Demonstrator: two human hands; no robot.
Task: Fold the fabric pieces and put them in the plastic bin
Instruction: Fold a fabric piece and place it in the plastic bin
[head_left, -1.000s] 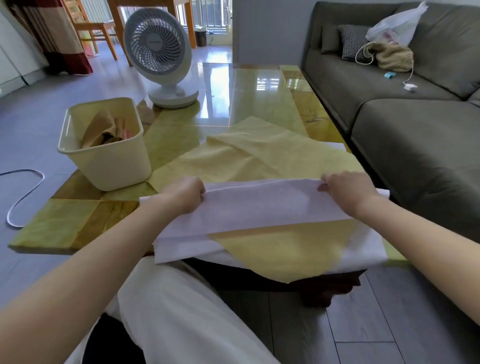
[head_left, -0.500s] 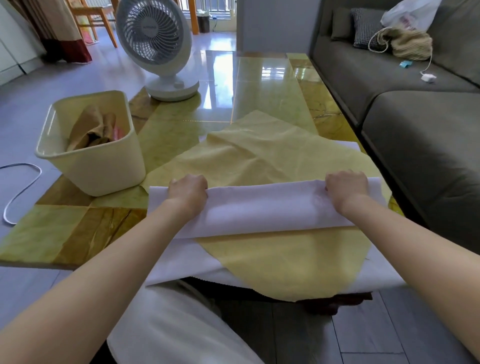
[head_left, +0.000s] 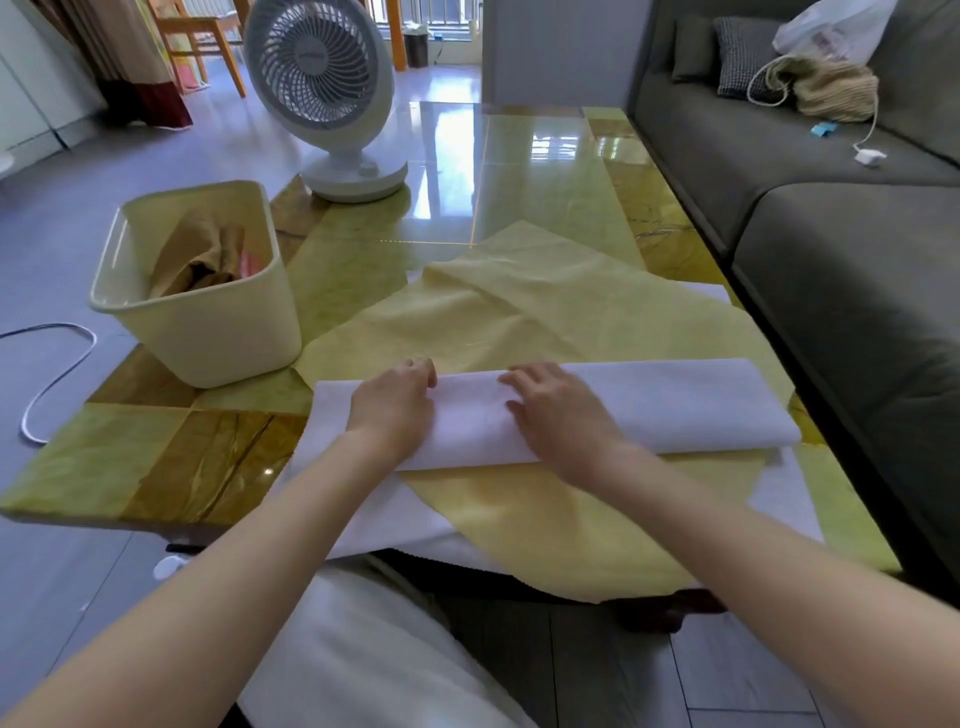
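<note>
head view, white fabric (head_left: 675, 405): a long folded band lying across the yellow fabric (head_left: 519, 312) on the near table (head_left: 156, 457), right of the bin (head_left: 208, 332).
left hand (head_left: 395, 410): has slid in from the band's left end, fingers lightly bent, resting on top, gripping nothing.
right hand (head_left: 556, 415): has come in from the right end, fingers straight, pressing flat.
bin: already holds brown cloth.
meaning: the first fold looks set and smoothed; an end-to-end fold likely comes next.
</note>
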